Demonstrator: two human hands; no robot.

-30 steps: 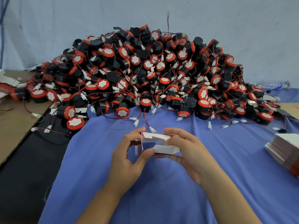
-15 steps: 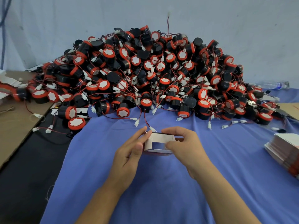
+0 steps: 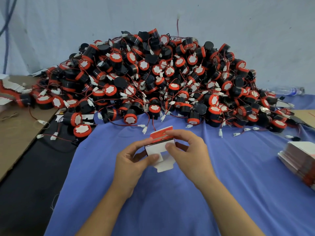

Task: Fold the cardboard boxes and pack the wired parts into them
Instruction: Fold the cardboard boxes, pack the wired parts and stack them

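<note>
A small cardboard box, white inside with a red printed flap on top, is held just above the blue cloth between both hands. My left hand grips its left side, thumb pressed on the white front panel. My right hand pinches the red top flap and the right side. A white flap hangs below the box. Behind it rises a large heap of wired parts: black round bodies with red caps, thin red and black wires and white plugs.
A stack of flat unfolded boxes lies at the right edge. Blue cloth covers the table; brown cardboard and a black strip lie at left. Loose wires and plugs trail in front of the heap. A plastic bottle lies far right.
The box has been turned in my hands: its red flap now shows on top and a white flap hangs below. Both hands stayed in place on the box.
</note>
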